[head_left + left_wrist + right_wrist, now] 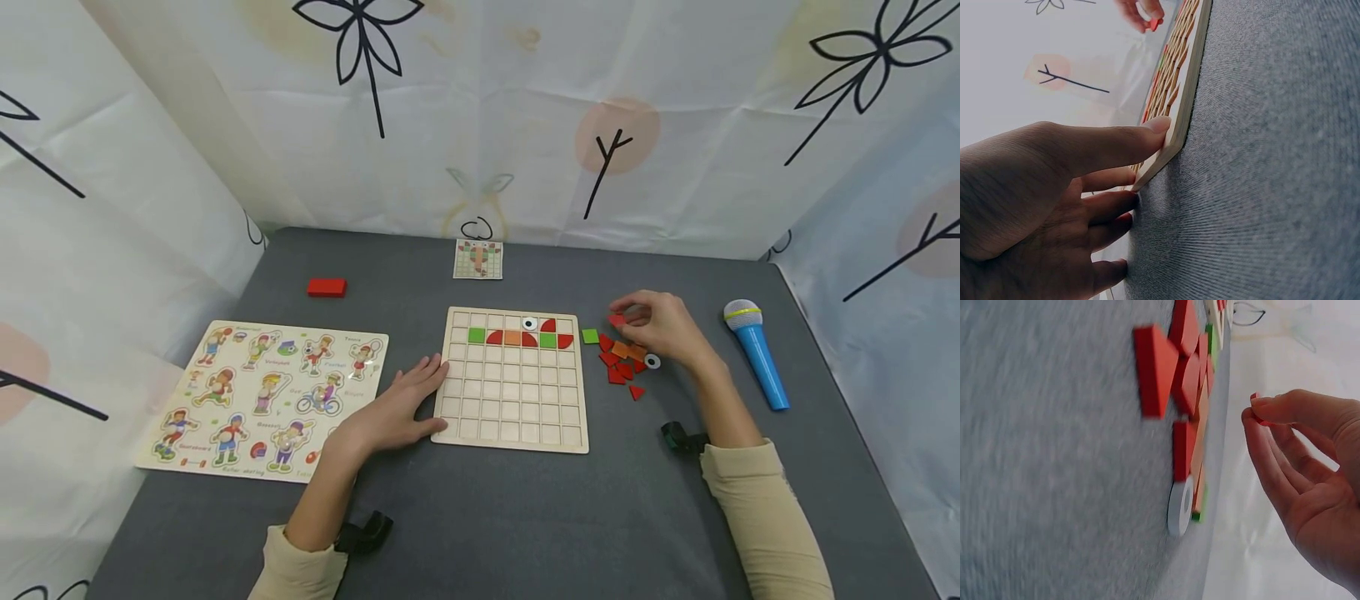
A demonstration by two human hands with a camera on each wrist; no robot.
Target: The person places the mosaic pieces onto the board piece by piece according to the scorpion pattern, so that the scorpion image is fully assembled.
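Note:
My left hand [397,408] rests against the left edge of a wooden grid board [510,433]. In the left wrist view the thumb [1157,125] lies on the board's rim, with the other fingers loosely extended by its edge. Green, red and orange pieces and a round eye piece [529,323] sit in the board's upper rows. Between thumb and fingertips my right hand [660,325] pinches a small red piece [1260,420], raised above a loose pile. That pile holds red pieces [617,377], orange pieces [620,349], a green square [590,336] and another round eye piece [652,362].
A picture card [477,260] lies behind the board. To the left is a puzzle board [255,392] with printed children, and a red block [327,288] behind it. On the right lies a blue toy microphone [761,358]. White printed cloth surrounds the grey table [540,525].

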